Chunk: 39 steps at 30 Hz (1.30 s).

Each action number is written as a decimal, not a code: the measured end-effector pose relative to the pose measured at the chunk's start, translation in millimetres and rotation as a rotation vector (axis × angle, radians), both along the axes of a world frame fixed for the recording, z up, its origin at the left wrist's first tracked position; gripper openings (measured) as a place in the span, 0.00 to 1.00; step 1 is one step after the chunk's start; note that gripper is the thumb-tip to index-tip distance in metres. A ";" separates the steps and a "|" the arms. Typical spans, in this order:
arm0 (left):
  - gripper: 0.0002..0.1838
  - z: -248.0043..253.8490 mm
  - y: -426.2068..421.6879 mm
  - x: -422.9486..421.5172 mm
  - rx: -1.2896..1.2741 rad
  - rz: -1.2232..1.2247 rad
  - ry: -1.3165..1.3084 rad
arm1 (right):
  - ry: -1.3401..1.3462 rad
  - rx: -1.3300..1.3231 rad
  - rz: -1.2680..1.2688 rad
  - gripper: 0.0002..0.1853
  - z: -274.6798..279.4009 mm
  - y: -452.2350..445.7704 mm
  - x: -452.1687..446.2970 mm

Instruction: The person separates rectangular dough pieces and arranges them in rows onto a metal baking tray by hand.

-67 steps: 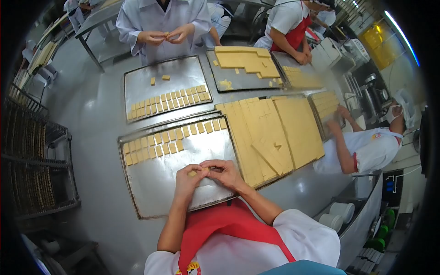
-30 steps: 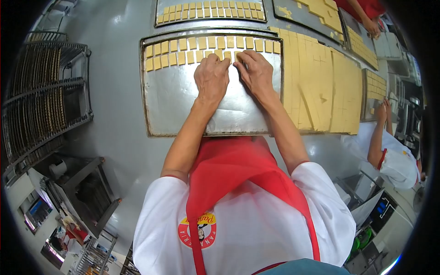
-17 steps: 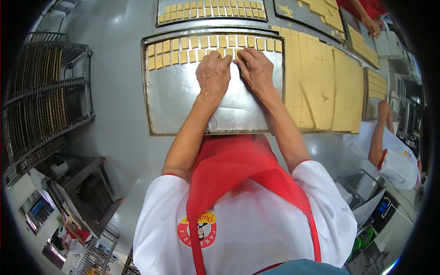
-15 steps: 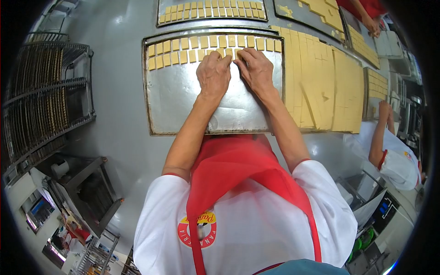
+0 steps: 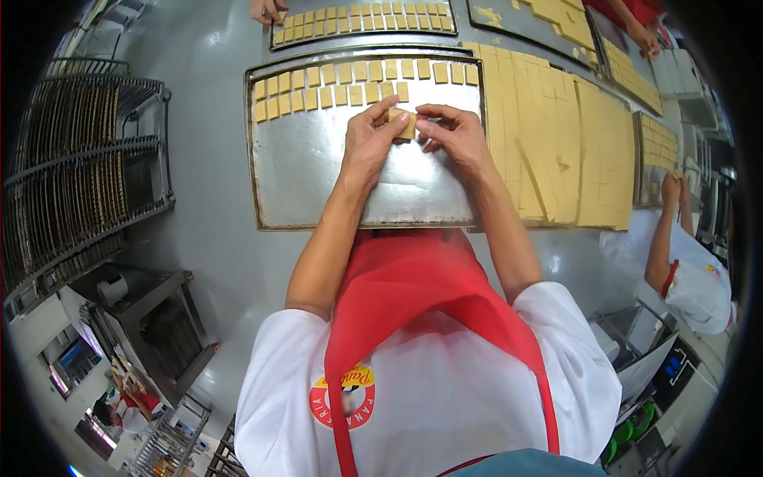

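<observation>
Over the middle of a metal baking tray (image 5: 318,175), my left hand (image 5: 369,147) grips a small flat rectangular piece of yellow dough (image 5: 404,127), thumb on top. Whether several pieces are stacked there, I cannot tell. My right hand (image 5: 457,139) has its thumb and fingertips curled at the right edge of that same piece. Beyond my hands, two rows of dough rectangles (image 5: 326,97) lie on the tray. The far row runs across nearly the full width; the nearer one stops at a piece (image 5: 403,92) just past my left fingertips.
A cut dough sheet (image 5: 548,143) lies right of the tray. Behind stands another filled tray (image 5: 362,22), with a person's hand (image 5: 269,9) at its left corner. Co-workers' hands (image 5: 675,189) are at trays on the right. A rack (image 5: 87,151) stands left.
Both hands have drawn back toward me from the nearer row, and a dough piece now shows between them. Another person's hand has appeared at the far tray's left corner.
</observation>
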<state>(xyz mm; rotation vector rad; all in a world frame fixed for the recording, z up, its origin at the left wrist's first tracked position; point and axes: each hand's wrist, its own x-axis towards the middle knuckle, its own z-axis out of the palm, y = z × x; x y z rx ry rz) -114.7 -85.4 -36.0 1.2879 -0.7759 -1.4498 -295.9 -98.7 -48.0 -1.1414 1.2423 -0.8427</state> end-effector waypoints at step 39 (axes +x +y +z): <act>0.11 -39.5 -20.7 -20.7 -0.632 -0.110 -1.235 | 0.843 -0.833 -0.033 0.15 -12.6 -17.7 -8.2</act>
